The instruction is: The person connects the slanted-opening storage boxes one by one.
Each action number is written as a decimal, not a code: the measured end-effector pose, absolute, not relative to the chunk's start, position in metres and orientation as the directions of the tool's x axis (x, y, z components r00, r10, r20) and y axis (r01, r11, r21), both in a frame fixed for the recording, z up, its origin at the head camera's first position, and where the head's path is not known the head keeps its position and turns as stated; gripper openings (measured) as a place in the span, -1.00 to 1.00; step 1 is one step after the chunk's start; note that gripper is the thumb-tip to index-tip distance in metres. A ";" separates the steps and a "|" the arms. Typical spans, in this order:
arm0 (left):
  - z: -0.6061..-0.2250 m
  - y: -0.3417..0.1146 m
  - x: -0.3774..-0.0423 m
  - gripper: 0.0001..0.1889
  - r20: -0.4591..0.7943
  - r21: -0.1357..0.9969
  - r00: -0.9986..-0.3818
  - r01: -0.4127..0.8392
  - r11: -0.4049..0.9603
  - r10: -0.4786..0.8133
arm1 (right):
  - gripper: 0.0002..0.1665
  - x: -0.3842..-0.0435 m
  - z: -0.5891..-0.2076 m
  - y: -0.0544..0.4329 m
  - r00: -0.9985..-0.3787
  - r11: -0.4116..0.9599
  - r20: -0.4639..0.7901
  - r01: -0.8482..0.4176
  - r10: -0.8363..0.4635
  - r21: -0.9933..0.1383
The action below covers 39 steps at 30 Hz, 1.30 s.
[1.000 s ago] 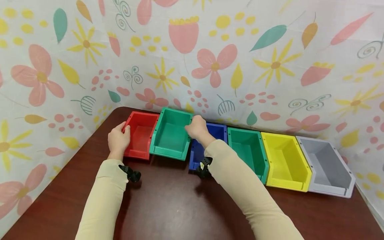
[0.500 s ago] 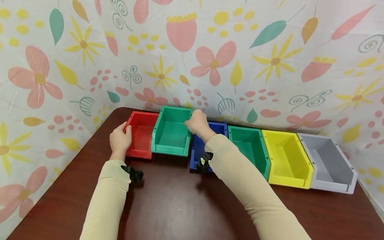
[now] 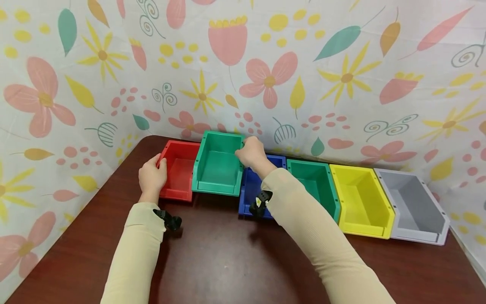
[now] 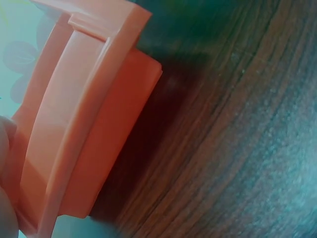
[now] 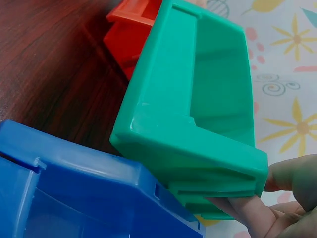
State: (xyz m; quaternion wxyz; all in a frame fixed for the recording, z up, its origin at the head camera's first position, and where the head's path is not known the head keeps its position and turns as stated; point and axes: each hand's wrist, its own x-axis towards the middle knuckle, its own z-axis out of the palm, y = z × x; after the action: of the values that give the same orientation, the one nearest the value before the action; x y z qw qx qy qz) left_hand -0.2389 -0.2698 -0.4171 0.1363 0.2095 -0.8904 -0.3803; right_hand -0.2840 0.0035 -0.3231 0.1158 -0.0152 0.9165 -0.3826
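Note:
In the head view a green plastic bin (image 3: pixel 219 166) sits slightly higher than its neighbours, between a red bin (image 3: pixel 177 175) and a blue bin (image 3: pixel 251 190). My right hand (image 3: pixel 252 154) pinches the green bin's right rim, thumb and fingers on either side, as the right wrist view also shows. That bin's underside looks raised off the table. My left hand (image 3: pixel 152 175) holds the left wall of the red bin, which stands at the row's left end. Only a bit of the left fingers (image 4: pixel 6 198) shows in the left wrist view. No contents appear in the bins.
Right of the blue bin, a second green bin (image 3: pixel 313 188), a yellow bin (image 3: pixel 360 200) and a grey bin (image 3: pixel 411 207) stand side by side. Behind the row rises a flower-patterned cloth (image 3: pixel 271 80). The dark wooden table (image 3: pixel 224 261) extends in front.
The green bin in my right hand has shifted a little up and back, and its front edge has levelled out. My left hand stays on the red bin.

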 end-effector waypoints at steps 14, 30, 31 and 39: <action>-0.418 -0.266 -0.242 -0.50 0.086 0.734 -0.879 -0.262 0.626 -0.468 | -0.36 -0.290 -0.327 0.016 -0.964 0.617 -0.232 0.107 -0.127 -0.780; -0.424 -0.264 -0.237 -0.51 0.114 0.717 -0.883 -0.244 0.653 -0.455 | -0.80 -0.281 -0.318 0.001 -0.978 0.810 -0.161 -0.017 -0.136 -0.586; -0.424 -0.264 -0.236 -0.51 0.114 0.714 -0.883 -0.246 0.656 -0.455 | -0.72 -0.280 -0.317 -0.001 -0.975 0.821 -0.168 -0.022 -0.143 -0.570; -0.427 -0.265 -0.232 -0.51 0.112 0.712 -0.880 -0.253 0.655 -0.461 | -0.54 -0.280 -0.319 -0.006 -0.963 0.834 -0.209 -0.030 -0.172 -0.551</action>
State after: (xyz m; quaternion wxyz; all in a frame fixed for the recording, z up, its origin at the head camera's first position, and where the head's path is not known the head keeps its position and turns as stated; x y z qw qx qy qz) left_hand -0.2322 -0.2650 -0.4274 0.1428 0.1989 -0.8984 -0.3645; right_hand -0.2801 -0.0060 -0.3194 0.1259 -0.0533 0.9494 -0.2829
